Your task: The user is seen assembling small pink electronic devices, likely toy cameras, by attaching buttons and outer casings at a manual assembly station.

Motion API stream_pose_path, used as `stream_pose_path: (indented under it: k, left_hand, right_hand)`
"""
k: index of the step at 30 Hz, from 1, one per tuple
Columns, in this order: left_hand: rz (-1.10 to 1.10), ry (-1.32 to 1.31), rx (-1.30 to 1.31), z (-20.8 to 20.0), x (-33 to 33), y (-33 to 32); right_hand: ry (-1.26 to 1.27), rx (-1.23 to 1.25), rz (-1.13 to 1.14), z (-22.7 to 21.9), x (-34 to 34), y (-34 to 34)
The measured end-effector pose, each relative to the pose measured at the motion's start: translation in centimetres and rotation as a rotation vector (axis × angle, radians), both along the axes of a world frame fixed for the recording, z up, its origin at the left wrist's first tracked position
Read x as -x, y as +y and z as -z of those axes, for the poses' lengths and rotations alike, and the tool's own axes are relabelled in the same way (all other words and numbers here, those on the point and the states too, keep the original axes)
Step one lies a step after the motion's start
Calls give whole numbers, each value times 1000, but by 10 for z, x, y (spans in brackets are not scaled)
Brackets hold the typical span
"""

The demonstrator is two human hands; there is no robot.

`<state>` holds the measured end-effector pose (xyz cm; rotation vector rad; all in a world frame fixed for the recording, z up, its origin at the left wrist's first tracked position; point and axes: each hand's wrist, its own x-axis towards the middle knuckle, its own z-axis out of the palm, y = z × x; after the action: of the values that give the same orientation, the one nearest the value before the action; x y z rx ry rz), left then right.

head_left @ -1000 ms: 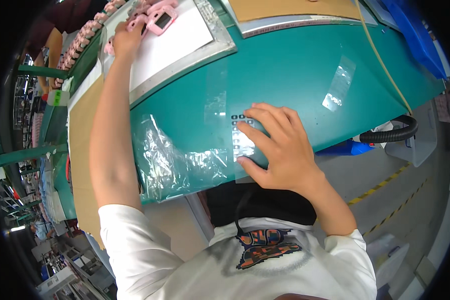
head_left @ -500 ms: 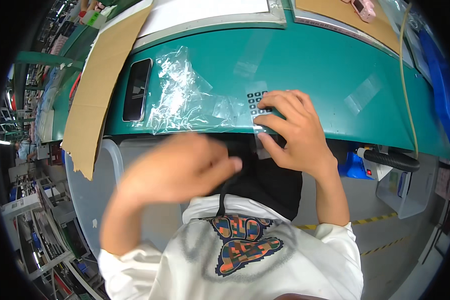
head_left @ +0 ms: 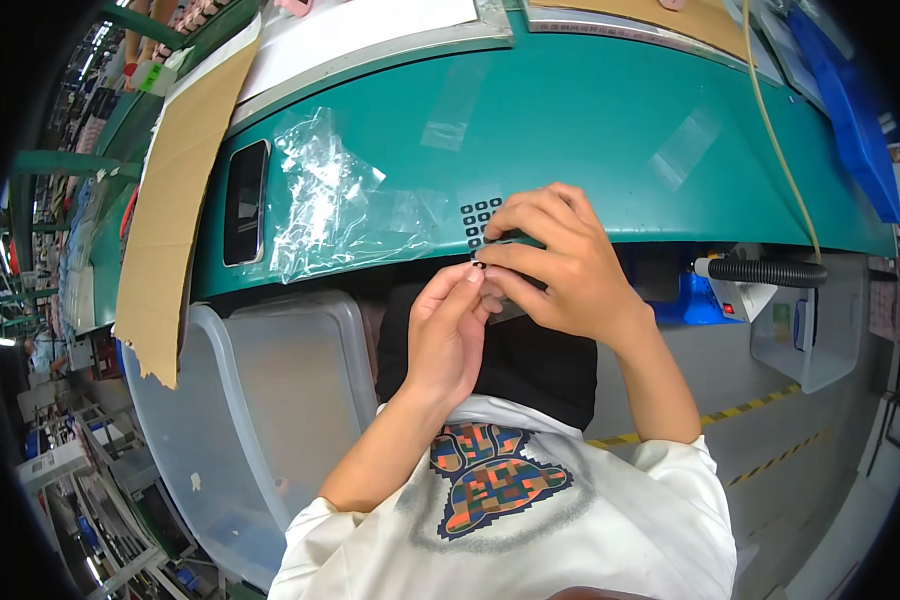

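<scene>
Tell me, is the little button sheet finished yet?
Not yet. Both hands, left hand and right hand, pinch at the edge of the button sheet on the green table. A phone and crumpled plastic bags lie beside it, untouched.

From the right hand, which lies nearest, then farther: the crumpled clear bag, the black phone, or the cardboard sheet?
From the right hand:
1. Crumpled clear bag, just to its left on the green table.
2. Black phone, beyond the bag.
3. Cardboard sheet, farthest left, over the table's edge.
</scene>
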<state>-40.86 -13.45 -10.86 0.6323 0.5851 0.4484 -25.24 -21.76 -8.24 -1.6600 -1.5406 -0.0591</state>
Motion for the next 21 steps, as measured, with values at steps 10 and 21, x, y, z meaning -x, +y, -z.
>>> stream_pose_path:
  k: [10, 21]
  left_hand:
    - [51, -93, -36, -9, 2, 7]
    - [120, -18, -125, -32, -3, 17]
  right_hand:
    - [184, -58, -43, 2, 7, 0]
    - [450, -102, -73, 0, 4, -1]
